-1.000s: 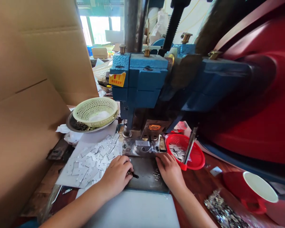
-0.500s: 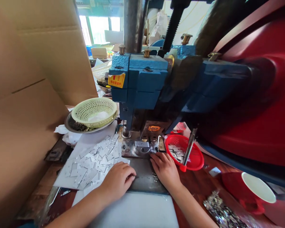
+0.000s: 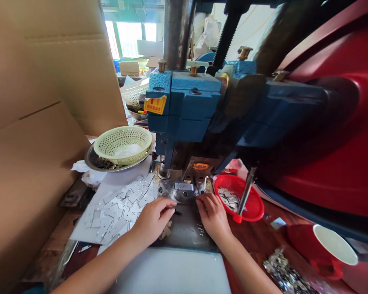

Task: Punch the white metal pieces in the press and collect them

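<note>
My left hand (image 3: pixel 155 218) is over the left part of the dark metal plate (image 3: pixel 188 230), thumb and forefinger pinched together. A small dark thin piece (image 3: pixel 178 212) sticks out at its fingertips; its kind does not show. My right hand (image 3: pixel 214 216) lies at the plate's right side, fingers bent forward and slightly apart, fingertips by the die's front right edge. Between and beyond the hands, a flat silver metal plate with small holes (image 3: pixel 184 186) sits on the press die (image 3: pixel 185 194). Several brownish flat pieces (image 3: pixel 165 231) lie beside my left wrist.
Above the die stands the blue press head (image 3: pixel 190 106), with a large red wheel (image 3: pixel 325 163) at right. Loose metal plates (image 3: pixel 122 208) cover a white sheet at left. A red basket (image 3: pixel 254 204) holds more. Also here are a green basket (image 3: pixel 122 141), cardboard (image 3: pixel 64 81) and red mug (image 3: pixel 306 245).
My left hand has moved forward towards the die, and the dark thin piece now shows at its fingertips. Brownish pieces have come into sight. My right hand has barely shifted.
</note>
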{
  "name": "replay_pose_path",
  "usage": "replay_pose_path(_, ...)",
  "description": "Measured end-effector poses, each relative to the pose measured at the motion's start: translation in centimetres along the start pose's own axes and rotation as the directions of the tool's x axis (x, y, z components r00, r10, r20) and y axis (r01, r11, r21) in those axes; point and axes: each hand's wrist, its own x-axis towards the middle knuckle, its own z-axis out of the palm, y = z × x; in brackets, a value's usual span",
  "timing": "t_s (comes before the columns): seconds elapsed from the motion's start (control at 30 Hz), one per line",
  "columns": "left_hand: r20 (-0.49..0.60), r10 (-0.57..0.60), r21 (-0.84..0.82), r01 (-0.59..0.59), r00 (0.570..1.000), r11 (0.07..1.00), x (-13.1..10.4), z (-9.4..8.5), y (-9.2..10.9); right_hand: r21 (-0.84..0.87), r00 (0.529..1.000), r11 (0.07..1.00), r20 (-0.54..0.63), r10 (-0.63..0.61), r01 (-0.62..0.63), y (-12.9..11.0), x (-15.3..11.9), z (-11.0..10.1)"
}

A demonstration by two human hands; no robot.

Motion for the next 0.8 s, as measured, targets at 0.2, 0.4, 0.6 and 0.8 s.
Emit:
replay_pose_path(0.2, -0.16, -0.067, -0.108, 0.05, 0.985, 0.993, 3.5, -0.2, 0.3, -0.116, 0.996, 0.993, -0.08, 0.029, -0.038, -2.1, 4.3, 1.3)
replay_pose_path(0.4, -0.177, -0.089, -0.107, 0.07, 0.98, 0.992, 4.8, -0.3, 0.9, -0.185, 0.998, 0.981, -0.011, -0.059, 0.056, -2.8, 4.2, 0.8)
replay_pose_path(0.6, -0.176, -0.1, -0.071, 0.089, 0.979, 0.993, 5.9, 0.2, 1.3, -0.102, 0.995, 0.99, -0.007, -0.096, 0.095, -2.2, 2.8, 0.1)
replay_pose_path(0.8, -0.218, -0.014, 0.101, 0.036, 0.976, 0.994, 6.9, 1.1, 1.1, -0.025, 0.996, 0.996, -0.04, -0.085, 0.084, -1.5, 2.7, 0.1)
